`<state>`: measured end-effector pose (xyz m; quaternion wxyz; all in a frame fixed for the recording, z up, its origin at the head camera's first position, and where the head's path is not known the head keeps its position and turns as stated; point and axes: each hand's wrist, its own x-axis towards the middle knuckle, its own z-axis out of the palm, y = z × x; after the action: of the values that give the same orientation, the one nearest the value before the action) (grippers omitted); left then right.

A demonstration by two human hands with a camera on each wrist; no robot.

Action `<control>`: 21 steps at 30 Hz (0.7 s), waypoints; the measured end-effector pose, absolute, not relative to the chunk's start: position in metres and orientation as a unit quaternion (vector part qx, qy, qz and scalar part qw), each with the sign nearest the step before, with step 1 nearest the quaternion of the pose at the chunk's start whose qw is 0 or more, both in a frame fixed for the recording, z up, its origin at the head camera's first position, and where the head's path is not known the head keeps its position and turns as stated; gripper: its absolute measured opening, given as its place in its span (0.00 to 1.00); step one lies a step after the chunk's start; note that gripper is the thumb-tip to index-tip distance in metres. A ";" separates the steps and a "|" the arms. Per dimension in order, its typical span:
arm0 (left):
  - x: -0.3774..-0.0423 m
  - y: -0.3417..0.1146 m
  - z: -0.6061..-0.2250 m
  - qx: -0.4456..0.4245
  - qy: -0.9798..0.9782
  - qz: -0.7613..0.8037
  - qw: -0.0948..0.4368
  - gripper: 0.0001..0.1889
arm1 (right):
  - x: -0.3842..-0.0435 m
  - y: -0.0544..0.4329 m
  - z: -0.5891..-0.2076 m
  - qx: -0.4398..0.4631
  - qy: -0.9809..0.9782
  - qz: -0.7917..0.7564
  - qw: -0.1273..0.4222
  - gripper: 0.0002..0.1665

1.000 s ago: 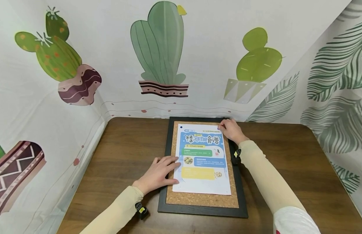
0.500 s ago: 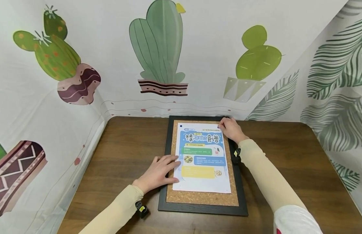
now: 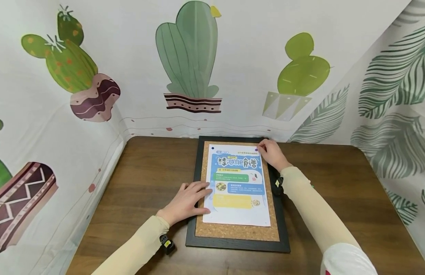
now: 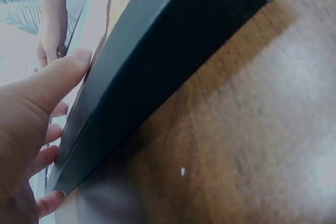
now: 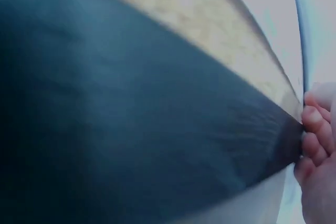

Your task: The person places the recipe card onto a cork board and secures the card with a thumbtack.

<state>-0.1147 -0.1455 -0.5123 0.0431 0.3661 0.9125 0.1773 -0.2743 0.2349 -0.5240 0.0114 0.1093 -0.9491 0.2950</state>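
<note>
One printed sheet [image 3: 237, 194] lay before us on the cork board [image 3: 238, 233], a dark pin [image 3: 213, 148] at its eleven o'clock corner. At its nine o'clock edge the left hand [image 3: 186, 201] rested, fingers loose and spread; at one, the right hand [image 3: 273, 154] had fingers bent beside a purple pin [image 3: 256, 149], though we could not tell whether they gripped it.

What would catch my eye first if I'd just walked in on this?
Probably the colourful printed sheet on the black-framed corkboard, towards the back of the wooden table. Behind it, large painted-looking cacti stand out on the white cloth. Then the person's left grip, resting across the board's left side, and the right grip, at the sheet's upper-right corner by a purple pin.
</note>
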 end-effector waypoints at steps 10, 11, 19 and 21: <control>-0.116 -0.146 -0.513 0.365 0.913 0.179 0.049 0.37 | -0.258 0.253 -0.515 0.080 -0.934 0.348 -0.004 0.15; -0.116 -0.146 -0.513 0.365 0.912 0.179 0.049 0.37 | -0.255 0.255 -0.514 0.078 -0.933 0.351 -0.008 0.14; -0.116 -0.147 -0.514 0.367 0.911 0.183 0.046 0.37 | -0.232 0.276 -0.505 0.086 -0.931 0.355 -0.010 0.13; -0.116 -0.147 -0.515 0.366 0.911 0.183 0.046 0.37 | -0.226 0.280 -0.502 0.093 -0.930 0.356 -0.004 0.12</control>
<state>-0.1164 -0.1468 -0.5147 0.0464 0.3664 0.9110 0.1833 -0.2258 0.2804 -0.5019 -0.0041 0.0933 -0.9297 0.3562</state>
